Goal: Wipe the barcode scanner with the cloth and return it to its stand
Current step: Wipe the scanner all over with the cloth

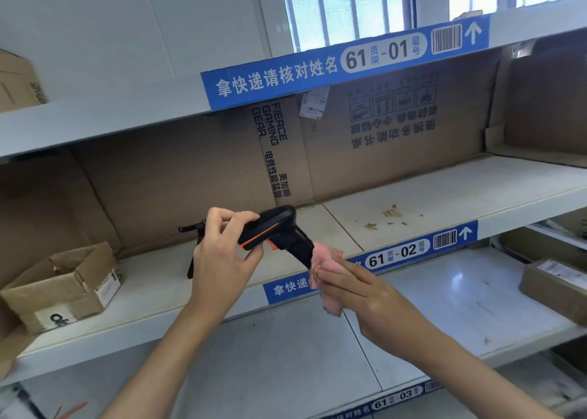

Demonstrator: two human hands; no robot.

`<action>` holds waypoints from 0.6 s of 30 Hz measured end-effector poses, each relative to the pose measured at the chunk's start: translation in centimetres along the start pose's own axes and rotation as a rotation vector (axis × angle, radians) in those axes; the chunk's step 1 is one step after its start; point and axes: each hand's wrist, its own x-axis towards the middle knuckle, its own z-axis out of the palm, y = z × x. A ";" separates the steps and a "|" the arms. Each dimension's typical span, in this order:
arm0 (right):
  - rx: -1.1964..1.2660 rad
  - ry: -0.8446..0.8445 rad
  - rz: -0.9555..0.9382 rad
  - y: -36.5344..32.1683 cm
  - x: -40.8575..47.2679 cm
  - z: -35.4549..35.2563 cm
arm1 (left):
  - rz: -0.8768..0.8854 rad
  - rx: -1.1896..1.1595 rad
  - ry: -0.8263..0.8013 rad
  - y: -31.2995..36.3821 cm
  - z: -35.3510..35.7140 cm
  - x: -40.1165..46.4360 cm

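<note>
Black-and-orange pistol-grip barcode scanner [276, 231] off its black stand [192, 250], head pinched in left hand [222, 256] above shelf. Pink cloth [325, 271] pressed round handle by right hand [362, 298]. Wiping underway; return to stand not yet done.

Open shelf board [444, 193] lies bare to the right of the black stand [192, 250], backed by flattened cardboard [397, 139]. At left, an open small box [63, 286] crowds the near edge; a parcel [554, 286] occupies the lower shelf's right end.
</note>
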 end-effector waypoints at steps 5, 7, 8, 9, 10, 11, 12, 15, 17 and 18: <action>0.150 0.265 0.034 -1.1 1.3 -1.3 | -0.049 -0.049 0.013 0.1 0.4 -0.2; 0.156 0.309 0.064 -1.5 2.9 -2.0 | -0.031 -0.054 0.027 0.4 0.6 -0.2; 0.171 0.308 0.085 -1.6 3.7 -2.2 | -0.017 -0.052 0.034 0.6 0.6 -0.2; 0.191 0.297 0.104 -1.6 4.2 -2.4 | -0.003 -0.048 0.042 0.8 0.6 -0.2; 0.206 0.280 0.115 -1.6 4.5 -2.4 | 0.007 -0.041 0.046 0.9 0.6 -0.2; 0.211 0.259 0.113 -1.6 4.5 -2.4 | 0.014 -0.028 0.049 0.9 0.5 -0.1; 0.210 0.236 0.102 -1.6 4.2 -2.2 | 0.020 -0.012 0.048 0.8 0.5 0.0; 0.211 0.193 0.058 -2.1 2.8 -1.3 | 0.040 0.038 0.041 0.6 0.2 -0.1; 0.221 0.207 0.060 -2.4 2.5 -0.9 | 0.043 0.039 0.037 1.0 0.3 -0.3; 0.224 0.216 0.068 -2.5 2.6 -0.8 | 0.045 0.034 0.025 1.3 0.4 -0.5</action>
